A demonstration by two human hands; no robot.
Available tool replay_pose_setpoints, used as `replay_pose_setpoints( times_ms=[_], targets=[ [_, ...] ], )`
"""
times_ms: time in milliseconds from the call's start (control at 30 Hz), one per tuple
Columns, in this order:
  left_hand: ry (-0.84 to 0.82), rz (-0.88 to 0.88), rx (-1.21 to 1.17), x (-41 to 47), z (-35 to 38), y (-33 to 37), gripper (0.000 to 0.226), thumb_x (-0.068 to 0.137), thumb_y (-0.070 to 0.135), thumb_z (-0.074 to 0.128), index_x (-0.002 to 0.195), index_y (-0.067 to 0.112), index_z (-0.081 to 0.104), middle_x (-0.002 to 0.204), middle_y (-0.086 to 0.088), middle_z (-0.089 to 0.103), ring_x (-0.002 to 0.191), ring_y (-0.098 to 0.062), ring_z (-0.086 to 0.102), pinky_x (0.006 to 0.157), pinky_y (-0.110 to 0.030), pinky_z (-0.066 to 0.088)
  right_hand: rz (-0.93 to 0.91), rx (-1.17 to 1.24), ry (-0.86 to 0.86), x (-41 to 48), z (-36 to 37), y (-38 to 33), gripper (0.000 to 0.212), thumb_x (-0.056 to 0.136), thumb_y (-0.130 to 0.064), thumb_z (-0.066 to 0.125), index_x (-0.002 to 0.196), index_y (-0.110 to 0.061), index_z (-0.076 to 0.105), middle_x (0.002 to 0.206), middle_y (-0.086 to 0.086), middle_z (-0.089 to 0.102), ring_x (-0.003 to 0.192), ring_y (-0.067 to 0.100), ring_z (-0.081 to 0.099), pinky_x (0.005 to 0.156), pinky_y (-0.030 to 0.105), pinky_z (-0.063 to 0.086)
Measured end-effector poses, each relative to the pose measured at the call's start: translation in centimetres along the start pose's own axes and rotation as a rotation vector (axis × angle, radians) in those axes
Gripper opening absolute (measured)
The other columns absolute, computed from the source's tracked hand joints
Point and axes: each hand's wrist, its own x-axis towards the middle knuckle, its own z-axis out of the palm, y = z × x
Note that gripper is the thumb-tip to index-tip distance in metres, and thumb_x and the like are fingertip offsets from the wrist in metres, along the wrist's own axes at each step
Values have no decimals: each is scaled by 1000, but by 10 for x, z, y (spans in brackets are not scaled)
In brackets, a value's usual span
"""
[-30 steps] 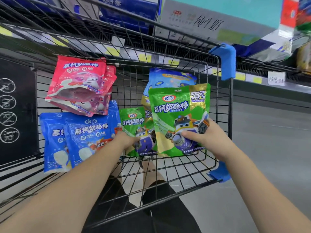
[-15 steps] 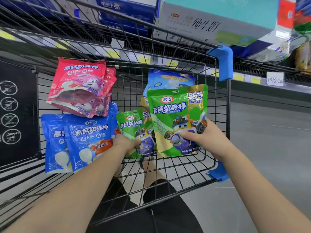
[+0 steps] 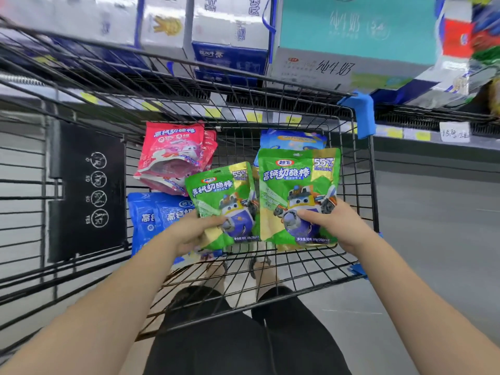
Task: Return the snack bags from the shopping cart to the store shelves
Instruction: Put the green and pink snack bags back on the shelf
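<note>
So left grip [image 3: 194, 231] is clamped on the smaller green bag [image 3: 219, 196], right grip [image 3: 338, 226] on the bigger green bag [image 3: 295, 185], pink bags [image 3: 173, 152] and blue bags [image 3: 151, 213] in the cart [image 3: 371, 171].

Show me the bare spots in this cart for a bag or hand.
Bare cart mesh runs along the near edge, below the left green bag and right green bag. A narrow gap lies between pink bags and light-blue bag at the far wall. Crowded: left side, pink bags above blue bags.
</note>
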Motion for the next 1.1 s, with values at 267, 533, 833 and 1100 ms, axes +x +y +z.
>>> replay_pose_setpoints(
  times_ms=[267,533,833,1100],
  targets=[
    [-93,304,181,-97,-26,74,59,68,22,90,118,12,61,105,-7,76,86,-16,73,66,-25,57,-123,59,-64,-37,5,-54,77,61,-39,95,125,-8,67,116,5,76,111,22,72,97,36,54],
    [-142,511,83,-172,-5,149,61,65,30,86,119,12,64,112,-12,74,84,-19,74,69,-35,62,-338,81,-20,-72,-8,-120,72,64,-34,93,125,-5,68,117,8,76,113,26,71,100,42,54],
    [-206,644,167,-218,21,174,57,65,29,85,116,14,62,111,-14,73,85,-24,73,68,-36,62,-485,137,93,-134,-22,-140,83,56,-50,95,122,-6,71,116,11,76,112,29,71,98,45,54],
    [-351,640,274,-223,61,185,47,79,19,73,123,10,58,119,-18,70,97,-30,70,82,-41,61,-513,251,288,-191,-40,-112,85,61,-43,95,129,-3,64,118,12,75,111,28,72,87,35,59]
  ],
)
